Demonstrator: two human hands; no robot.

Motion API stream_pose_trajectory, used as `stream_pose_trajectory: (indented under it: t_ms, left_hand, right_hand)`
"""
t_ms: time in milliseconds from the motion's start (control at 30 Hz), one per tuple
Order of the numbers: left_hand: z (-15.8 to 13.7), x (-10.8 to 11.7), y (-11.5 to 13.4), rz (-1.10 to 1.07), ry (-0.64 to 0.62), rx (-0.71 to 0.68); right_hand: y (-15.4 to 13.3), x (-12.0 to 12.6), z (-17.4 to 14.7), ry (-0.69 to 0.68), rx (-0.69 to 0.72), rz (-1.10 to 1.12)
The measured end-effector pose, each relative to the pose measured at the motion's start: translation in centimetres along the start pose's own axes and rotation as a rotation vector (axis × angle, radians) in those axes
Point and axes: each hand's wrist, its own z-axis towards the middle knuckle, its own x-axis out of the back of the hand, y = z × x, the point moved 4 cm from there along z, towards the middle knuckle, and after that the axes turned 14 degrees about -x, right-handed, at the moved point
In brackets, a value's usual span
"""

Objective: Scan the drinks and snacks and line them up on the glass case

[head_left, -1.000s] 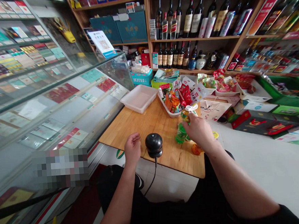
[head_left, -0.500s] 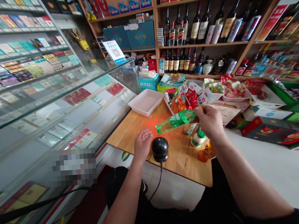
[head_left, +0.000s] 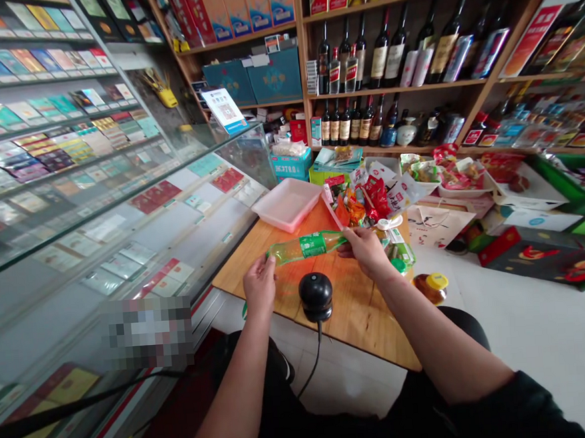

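Note:
A green plastic drink bottle [head_left: 313,245] lies sideways in the air above the wooden table, held between both hands. My left hand [head_left: 260,284] is closed on its base end. The neck end is gripped by my right hand [head_left: 367,248], whose fingers cover the cap. Just below the bottle, a black round scanner [head_left: 315,292] with a cable stands at the table's near edge, and a red glow lights the wood behind it. A green-capped container [head_left: 398,265] sits partly hidden behind my right forearm.
On the wooden table [head_left: 351,335] are a whitish plastic tray [head_left: 287,204] and a tray heaped with wrapped snacks [head_left: 366,197]. A yellow-capped bottle [head_left: 432,287] is at the right. The glass display counter [head_left: 137,223] runs along the left; bottle shelves [head_left: 394,92] stand behind.
My left hand has taken hold of the bottle's base end. The bottle has moved left and turned closer to level, with my right hand shifting left along with it.

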Motion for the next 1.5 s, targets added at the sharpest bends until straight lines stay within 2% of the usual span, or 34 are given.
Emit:
stream_pose_trajectory:
  t_ms: [200, 533, 867, 1033, 1233, 1500]
  left_hand:
    - [1.0, 0.3, -1.4, 0.086, -0.031, 0.012]
    - [1.5, -0.3, -3.4, 0.251, -0.107, -0.018]
    - [1.9, 0.1, -7.0, 0.248, -0.091, 0.055]
    - [1.3, 0.4, -7.4, 0.227, -0.088, 0.064]
    - [1.0, 0.4, -6.2, 0.172, -0.058, 0.092]
    - [1.3, 0.9, -3.4, 0.117, 0.009, 0.1]
  right_hand:
    - [3.2, -0.6, 1.9, -0.074, -0.08, 0.106]
    - [5.8, 0.1, 4.1, 0.043, -0.199, 0.073]
    - [8.1, -0.8, 5.0, -0.008, -0.294, 0.104]
    - [9.2, -1.0, 5.2, -0.012, -0.294, 0.098]
    - [8.3, -1.1, 4.9, -0.01, -0.249, 0.076]
    - [4.0, -2.5, 3.5, -0.043, -0.069, 0.09]
